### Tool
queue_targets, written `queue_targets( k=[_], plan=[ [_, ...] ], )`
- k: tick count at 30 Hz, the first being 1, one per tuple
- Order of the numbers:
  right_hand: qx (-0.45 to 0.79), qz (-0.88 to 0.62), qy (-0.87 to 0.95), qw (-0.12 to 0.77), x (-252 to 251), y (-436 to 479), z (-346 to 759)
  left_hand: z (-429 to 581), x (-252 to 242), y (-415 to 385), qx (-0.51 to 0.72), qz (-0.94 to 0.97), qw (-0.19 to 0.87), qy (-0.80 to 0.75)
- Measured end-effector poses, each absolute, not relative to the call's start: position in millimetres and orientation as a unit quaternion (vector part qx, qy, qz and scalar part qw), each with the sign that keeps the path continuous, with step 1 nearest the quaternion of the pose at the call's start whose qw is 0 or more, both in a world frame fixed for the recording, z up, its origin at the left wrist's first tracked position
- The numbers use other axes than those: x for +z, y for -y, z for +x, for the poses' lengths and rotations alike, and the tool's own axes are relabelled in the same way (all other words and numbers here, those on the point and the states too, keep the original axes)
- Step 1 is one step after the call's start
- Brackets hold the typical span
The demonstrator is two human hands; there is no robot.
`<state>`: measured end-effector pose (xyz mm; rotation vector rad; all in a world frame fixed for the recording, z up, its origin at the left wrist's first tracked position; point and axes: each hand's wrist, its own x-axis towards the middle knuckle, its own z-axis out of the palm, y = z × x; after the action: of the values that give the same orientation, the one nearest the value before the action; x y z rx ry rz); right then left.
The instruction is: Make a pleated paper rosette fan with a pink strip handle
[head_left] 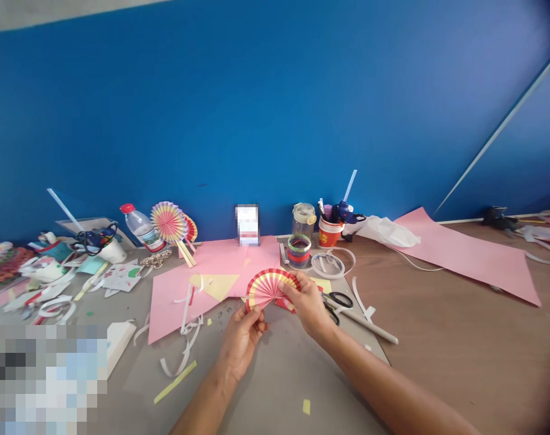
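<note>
We hold a pleated paper fan (269,285) by both ends: our left hand (244,334) has thumb and fingers pinched on its lower left corner, and our right hand (307,304) is clamped on its right side. The fan is over the grey mat (275,386), mid-scene, spread into roughly a half-round. Its sharp folds run like rays from a low centre; red edges the curved rim, with pale yellow inside that and pinkish-red streaks further in. Just right of our right hand lie black-handled scissors (340,299). Beyond, to the left, is pink paper (172,296); farther left, a round pleated fan (167,221) stands beside a bottle (139,225).
</note>
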<state>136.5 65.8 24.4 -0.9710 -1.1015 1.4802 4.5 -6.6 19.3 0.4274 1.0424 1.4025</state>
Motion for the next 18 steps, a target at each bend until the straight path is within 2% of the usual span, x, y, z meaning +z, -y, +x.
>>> queue_targets(
  k=[8,18],
  plan=[
    [0.606,-0.404,0.453,0.513,24.1,-64.1,135.3,5.0,21.9,6.4,0.613,0.181,0.614,-0.462],
    [0.609,-0.408,0.443,0.516,25.5,-63.2,133.9,4.3,16.1,7.6,0.620,0.242,0.554,-0.500]
  ],
)
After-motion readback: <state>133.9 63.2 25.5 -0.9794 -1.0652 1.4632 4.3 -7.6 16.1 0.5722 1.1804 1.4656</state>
